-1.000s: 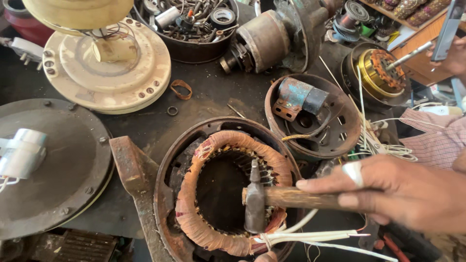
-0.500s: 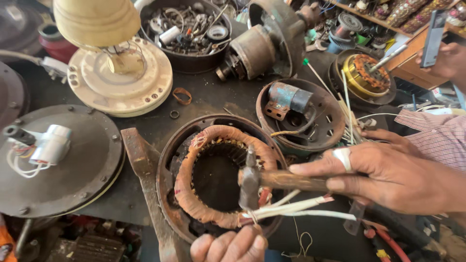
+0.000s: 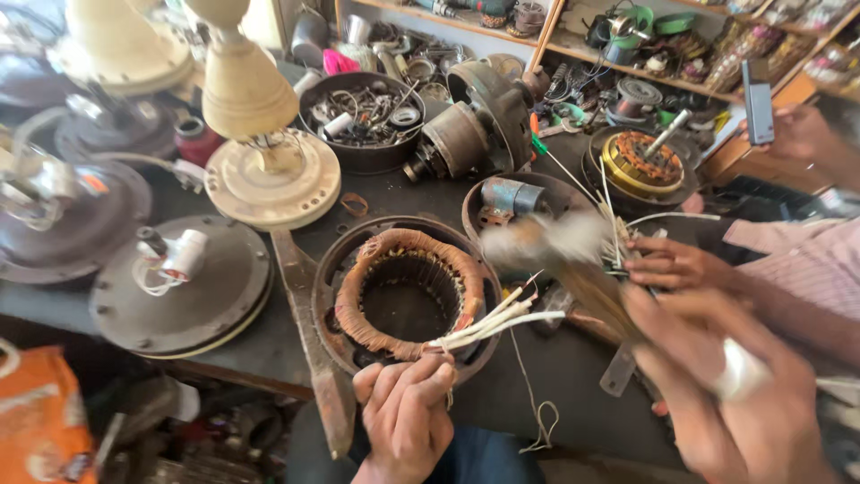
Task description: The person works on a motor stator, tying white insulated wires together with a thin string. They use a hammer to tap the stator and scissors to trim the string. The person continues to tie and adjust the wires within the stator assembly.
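Cluttered shelves of motor parts back a dark tabletop [image 3: 573, 376] crowded with fan pieces. At the near edge the left hand [image 3: 405, 414] has its fingers [image 3: 421, 381] curled shut, pinching the base of a bundle of white sleeved wires [image 3: 494, 324] that fans out to the right. Those wires leave the copper-wound stator [image 3: 408, 291], which sits inside a rusty round fan housing [image 3: 333, 287] just in front of that hand. The right hand [image 3: 743, 403], blurred, is closed around a wooden hammer handle [image 3: 596, 296]; the hammer head [image 3: 537, 240] is a raised smear above the stator's right side. Beyond it, another person's hand [image 3: 676, 264] rests beside the wires. A cream fan canopy [image 3: 269, 175] and a bowl of scrap parts [image 3: 367, 121] stand further back.
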